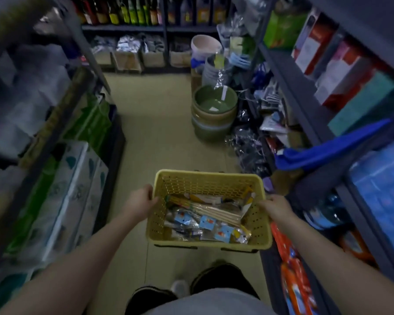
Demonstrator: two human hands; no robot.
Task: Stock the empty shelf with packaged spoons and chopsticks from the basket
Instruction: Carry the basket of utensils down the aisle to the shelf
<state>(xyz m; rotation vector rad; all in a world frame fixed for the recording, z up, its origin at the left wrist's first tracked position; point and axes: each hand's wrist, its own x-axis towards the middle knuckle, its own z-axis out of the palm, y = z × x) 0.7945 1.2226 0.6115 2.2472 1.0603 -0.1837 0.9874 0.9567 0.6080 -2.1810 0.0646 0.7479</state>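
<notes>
A yellow perforated plastic basket (205, 180) hangs in front of me above the aisle floor, held by both sides. My left hand (141, 200) grips its left rim and my right hand (274, 206) grips its right rim. Inside lie packaged chopsticks (216, 212), pale wooden sticks in clear wrap, and several packaged spoons (191, 221) with blue card labels. No empty shelf can be made out in this blurred view.
Narrow aisle with a tan floor (159, 133). Stacked green and tan basins (214, 110) stand on the right side of the floor ahead. Packed shelves line the left (55, 155) and the right (328, 110). Bottles (127, 12) fill the far shelf.
</notes>
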